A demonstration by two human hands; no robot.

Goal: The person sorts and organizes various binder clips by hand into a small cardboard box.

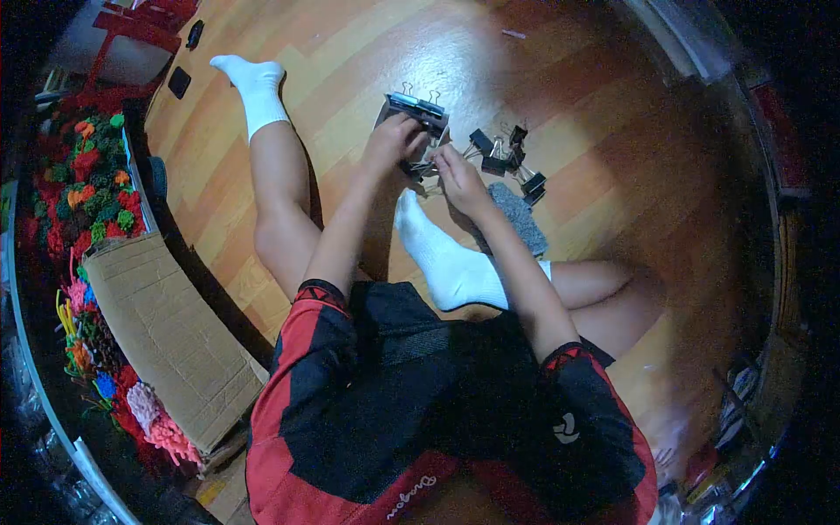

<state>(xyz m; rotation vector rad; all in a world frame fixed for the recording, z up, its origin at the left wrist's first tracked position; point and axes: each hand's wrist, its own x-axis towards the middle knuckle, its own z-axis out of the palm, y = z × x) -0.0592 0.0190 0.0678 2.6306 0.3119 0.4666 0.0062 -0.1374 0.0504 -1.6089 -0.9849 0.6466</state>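
On the wooden floor before me stands a small open box (pixel 444 137) with binder clips (pixel 415 104) along its far side. My left hand (pixel 398 140) is over the box, its fingers bent down inside; what they grip is hidden. At the box's near right corner, my right hand (pixel 460 181) has its fingers pinched together, and I cannot make out what is between them. More dark clips show below the fingers. Just right of my right hand lie several loose black binder clips (pixel 495 164) with their wire handles sticking out.
A grey fuzzy cloth (pixel 518 217) lies by my right forearm. My white-socked foot (pixel 442 258) is close below the box. Along the left are a cardboard piece (pixel 171 337) and colourful yarn pompoms (pixel 83 188). A black phone (pixel 179 82) rests on the floor at upper left.
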